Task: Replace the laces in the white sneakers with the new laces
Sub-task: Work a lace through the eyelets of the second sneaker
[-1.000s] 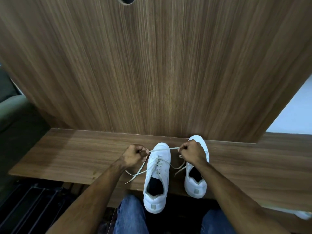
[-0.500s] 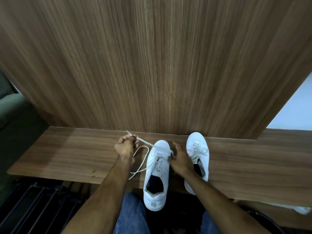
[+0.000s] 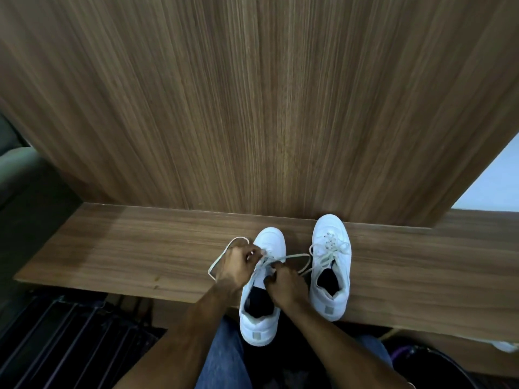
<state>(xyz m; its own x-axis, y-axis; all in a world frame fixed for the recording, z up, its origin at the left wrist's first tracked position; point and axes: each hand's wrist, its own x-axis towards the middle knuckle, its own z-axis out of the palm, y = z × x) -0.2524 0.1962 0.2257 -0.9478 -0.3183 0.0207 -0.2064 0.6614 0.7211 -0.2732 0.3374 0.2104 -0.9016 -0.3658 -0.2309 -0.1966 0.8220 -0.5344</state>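
Here we see a wooden shelf (image 3: pixel 112 256) under both hands, a laced right sneaker (image 3: pixel 331 265) just beside our right hand (image 3: pixel 283 284), the left sneaker (image 3: pixel 269 242) beneath; both hands, left hand (image 3: pixel 236 265) included, pinch its lace (image 3: pixel 292 257).

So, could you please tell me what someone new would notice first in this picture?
Two white sneakers stand on a wooden shelf near its front edge: the left sneaker and the right sneaker, toes pointing away. Over the left one, the left hand and right hand both pinch its lace, which loops out to either side. Behind rises a tall wooden panel.
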